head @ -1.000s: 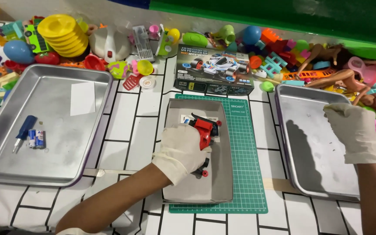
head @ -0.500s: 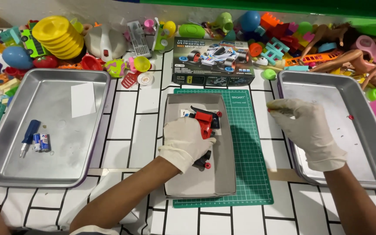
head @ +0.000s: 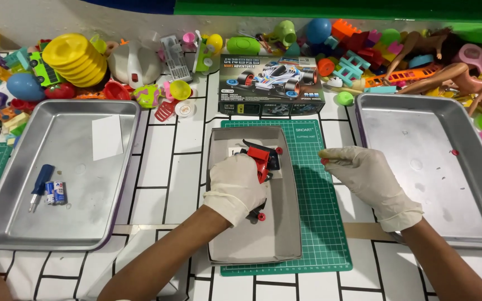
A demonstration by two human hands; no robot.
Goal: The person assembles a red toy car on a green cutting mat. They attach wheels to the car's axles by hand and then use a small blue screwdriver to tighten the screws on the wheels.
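The left hand (head: 234, 187), gloved, is closed around a red and black toy car (head: 260, 161) and presses it down inside the grey cardboard tray (head: 285, 234), which lies on the green cutting mat (head: 319, 223) at the middle of the worktop (head: 163, 167). The right hand (head: 372, 181), also gloved, has its fingertips pinched on a small red part (head: 325, 161) just beside the tray's right wall. To do this well, the left hand should keep the car steady and level while the right brings the part in slowly, lined up with its seat. Half a second ago the right hand was over the right metal tray (head: 475, 223); it is now nearer the car.
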